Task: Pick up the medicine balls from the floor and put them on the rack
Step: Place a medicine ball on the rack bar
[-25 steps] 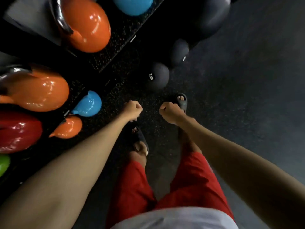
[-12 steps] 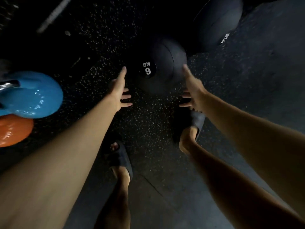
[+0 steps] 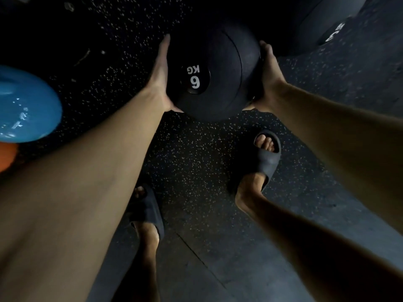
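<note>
A black medicine ball (image 3: 220, 62) marked "6 KG" in white sits between my two hands, low over the speckled black floor. My left hand (image 3: 160, 77) lies along its left side, fingers stretched up the curve and thumb tucked under. Against the ball's right side, my right hand (image 3: 269, 75) wraps round it with the thumb underneath. A second, larger black medicine ball (image 3: 305, 22) with white lettering lies just behind, at the upper right. The rack is out of view.
A blue kettlebell (image 3: 24, 105) and an orange one (image 3: 6, 158) stand at the left edge. My feet in dark sandals are below the ball, the right (image 3: 261, 162) closer to it than the left (image 3: 148, 212). Grey floor spreads to the right.
I have bent down towards the floor. My hands went from fists to open and reaching, and now hold the 6 kg ball on both sides.
</note>
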Demonstrator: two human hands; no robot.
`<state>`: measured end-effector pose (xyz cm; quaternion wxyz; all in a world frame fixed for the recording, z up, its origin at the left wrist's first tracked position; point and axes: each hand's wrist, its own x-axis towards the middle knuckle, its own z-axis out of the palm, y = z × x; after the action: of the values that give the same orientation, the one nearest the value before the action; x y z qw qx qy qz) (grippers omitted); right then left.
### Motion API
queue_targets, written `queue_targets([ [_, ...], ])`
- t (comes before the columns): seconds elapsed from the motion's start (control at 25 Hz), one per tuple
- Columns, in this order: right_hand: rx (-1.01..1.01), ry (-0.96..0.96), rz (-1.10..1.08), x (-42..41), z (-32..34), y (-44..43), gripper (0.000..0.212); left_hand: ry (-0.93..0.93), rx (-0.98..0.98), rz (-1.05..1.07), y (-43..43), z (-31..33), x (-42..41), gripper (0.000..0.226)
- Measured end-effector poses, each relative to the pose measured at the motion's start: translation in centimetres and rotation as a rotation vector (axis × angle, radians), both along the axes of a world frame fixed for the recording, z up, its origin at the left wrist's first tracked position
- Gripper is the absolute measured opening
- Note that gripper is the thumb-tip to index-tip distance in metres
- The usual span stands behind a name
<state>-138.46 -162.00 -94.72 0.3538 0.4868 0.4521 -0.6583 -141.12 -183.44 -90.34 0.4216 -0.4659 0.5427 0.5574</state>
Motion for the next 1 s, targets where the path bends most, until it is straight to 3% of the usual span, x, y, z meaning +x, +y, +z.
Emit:
queue_targets([
  [0.2,0.043,0.008,-0.012,3.6,2.0,0.8,0.072,-0.048,0.003,0.048,0.6,3.0,3.8,0.076],
  [0.32,0.095,0.005,0.017,5.9,7.6,1.8,0.071,-0.104,0.040,0.102,1.9,9.0,6.4,0.071],
  [0.6,0.218,-0.010,-0.046,10.7,29.3,2.3,0.085,-0.051,0.102,0.100,3.0,30.0,10.0,0.058],
  [0.88,0.251,0.189,-0.099,16.3,51.3,0.1,0.087,0.209,0.038,-0.055,0.0,52.1,13.3,0.090],
  [1.0,0.266,0.268,-0.032,16.5,59.3,-1.1,0.093,0.313,-0.013,-0.108,-1.5,59.7,14.5,0.080],
])
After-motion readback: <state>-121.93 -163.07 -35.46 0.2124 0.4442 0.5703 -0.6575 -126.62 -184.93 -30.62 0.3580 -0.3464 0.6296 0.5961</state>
